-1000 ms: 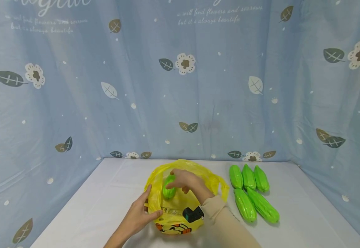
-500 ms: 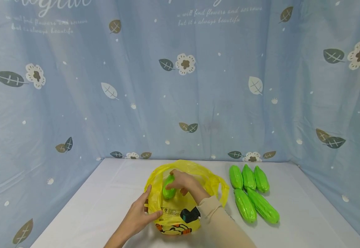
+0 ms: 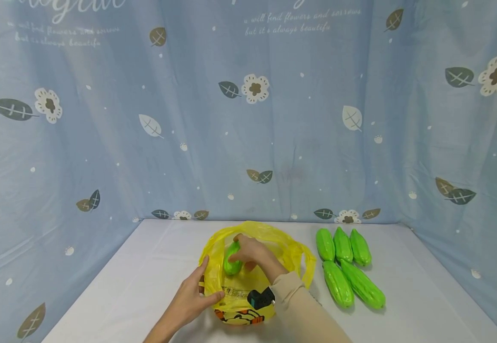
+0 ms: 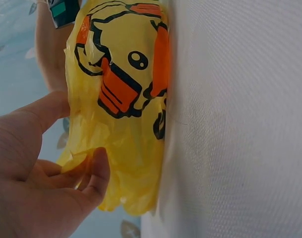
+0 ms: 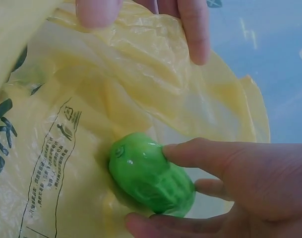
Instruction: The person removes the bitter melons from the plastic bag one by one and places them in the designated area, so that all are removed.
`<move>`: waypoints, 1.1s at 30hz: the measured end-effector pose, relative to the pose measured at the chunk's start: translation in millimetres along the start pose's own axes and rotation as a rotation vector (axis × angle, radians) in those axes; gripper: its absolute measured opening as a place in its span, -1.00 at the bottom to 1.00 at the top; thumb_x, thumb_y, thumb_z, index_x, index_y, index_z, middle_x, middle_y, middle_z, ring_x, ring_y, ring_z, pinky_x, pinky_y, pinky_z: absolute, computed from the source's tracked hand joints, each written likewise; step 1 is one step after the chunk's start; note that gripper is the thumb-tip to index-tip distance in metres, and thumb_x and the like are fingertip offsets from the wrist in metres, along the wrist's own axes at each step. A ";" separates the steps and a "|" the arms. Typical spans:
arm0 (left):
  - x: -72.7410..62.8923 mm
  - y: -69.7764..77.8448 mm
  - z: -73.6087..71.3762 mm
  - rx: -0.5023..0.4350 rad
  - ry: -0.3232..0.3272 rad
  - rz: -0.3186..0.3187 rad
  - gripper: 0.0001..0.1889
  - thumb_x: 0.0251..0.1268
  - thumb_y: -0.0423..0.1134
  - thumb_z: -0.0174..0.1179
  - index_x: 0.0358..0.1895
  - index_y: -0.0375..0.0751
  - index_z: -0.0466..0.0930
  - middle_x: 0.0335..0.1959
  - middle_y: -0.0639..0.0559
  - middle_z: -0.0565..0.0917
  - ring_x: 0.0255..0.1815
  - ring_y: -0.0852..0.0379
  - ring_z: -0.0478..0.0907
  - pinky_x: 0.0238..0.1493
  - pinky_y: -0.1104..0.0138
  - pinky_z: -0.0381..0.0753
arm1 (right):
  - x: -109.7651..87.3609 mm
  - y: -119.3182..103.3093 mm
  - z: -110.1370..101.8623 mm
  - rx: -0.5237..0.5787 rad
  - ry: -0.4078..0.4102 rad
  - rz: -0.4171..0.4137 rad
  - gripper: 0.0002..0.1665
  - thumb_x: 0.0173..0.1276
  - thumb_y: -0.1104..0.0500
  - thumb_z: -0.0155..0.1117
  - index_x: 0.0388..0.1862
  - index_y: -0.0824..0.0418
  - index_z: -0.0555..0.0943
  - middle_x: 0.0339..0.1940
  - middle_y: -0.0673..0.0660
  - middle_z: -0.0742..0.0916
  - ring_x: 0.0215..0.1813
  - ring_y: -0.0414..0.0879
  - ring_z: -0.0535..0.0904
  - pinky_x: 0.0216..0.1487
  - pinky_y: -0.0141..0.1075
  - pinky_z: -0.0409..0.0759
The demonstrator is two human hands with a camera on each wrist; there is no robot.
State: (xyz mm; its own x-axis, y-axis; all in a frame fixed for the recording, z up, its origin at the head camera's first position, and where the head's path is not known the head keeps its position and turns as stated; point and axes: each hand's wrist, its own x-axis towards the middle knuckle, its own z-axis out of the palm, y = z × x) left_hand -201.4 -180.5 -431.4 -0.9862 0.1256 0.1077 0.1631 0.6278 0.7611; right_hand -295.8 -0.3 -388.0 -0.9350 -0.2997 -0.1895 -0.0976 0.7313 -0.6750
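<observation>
A yellow plastic bag (image 3: 214, 295) with a printed cartoon duck sits on the table, its mouth spread wide. My left hand (image 3: 190, 295) holds the bag's left rim between thumb and fingers; in the left wrist view its fingers (image 4: 96, 173) curl at the bag's side. Inside the bag mouth, my right hand (image 3: 254, 252) grips a glossy green toy gourd (image 5: 151, 173), thumb and fingers on opposite sides of it. The gourd is ridged, with a small stem nub at one end. Several similar green gourds (image 3: 338, 283) lie to the right of the bag.
A white cloth covers the table (image 3: 158, 252). Behind it hangs a blue curtain (image 3: 300, 143) printed with leaves and flowers. The bag's handle loop (image 3: 308, 267) hangs out on the right. A small black camera (image 3: 260, 298) is strapped at my right wrist.
My right wrist and sleeve have shifted slightly left, with the hand staying at the gourd inside the bag. The left hand and the gourds on the table have not moved.
</observation>
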 end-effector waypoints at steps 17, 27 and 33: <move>-0.4 1.0 0.8 -0.014 -0.001 0.003 0.06 0.05 -0.03 0.46 0.54 -0.34 0.03 0.49 -0.33 0.25 0.13 -0.04 0.58 -0.13 0.37 0.63 | 0.9 3.5 0.0 0.134 -0.082 -0.026 -0.21 0.33 0.20 0.33 0.49 0.17 0.24 0.17 0.38 0.55 -0.23 0.31 0.72 -0.20 -0.01 0.72; -2.8 3.1 -1.6 -0.012 -0.003 0.019 0.06 0.05 -0.02 0.46 0.54 -0.34 0.03 0.46 -0.35 0.29 0.06 0.01 0.59 -0.14 0.36 0.62 | -1.6 5.1 -4.2 0.130 -0.094 -0.016 -0.20 0.32 0.23 0.34 0.49 0.15 0.24 0.24 0.37 0.51 -0.23 0.32 0.72 -0.17 0.00 0.72; -3.5 3.5 -2.3 -0.006 0.000 0.012 0.06 0.04 0.00 0.46 0.54 -0.33 0.04 0.43 -0.34 0.35 -0.09 0.11 0.60 -0.18 0.36 0.60 | -7.3 4.9 -7.3 0.100 -0.118 -0.016 -0.22 0.31 0.24 0.35 0.47 0.16 0.27 0.20 0.34 0.52 -0.28 0.24 0.72 -0.18 -0.02 0.72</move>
State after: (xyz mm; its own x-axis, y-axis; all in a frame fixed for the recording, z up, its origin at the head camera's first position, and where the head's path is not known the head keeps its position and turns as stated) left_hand -197.4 -180.6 -427.7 -0.9842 0.1331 0.1164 0.1744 0.6217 0.7636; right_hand -292.0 10.0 -384.8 -0.8865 -0.3851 -0.2563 -0.0725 0.6629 -0.7452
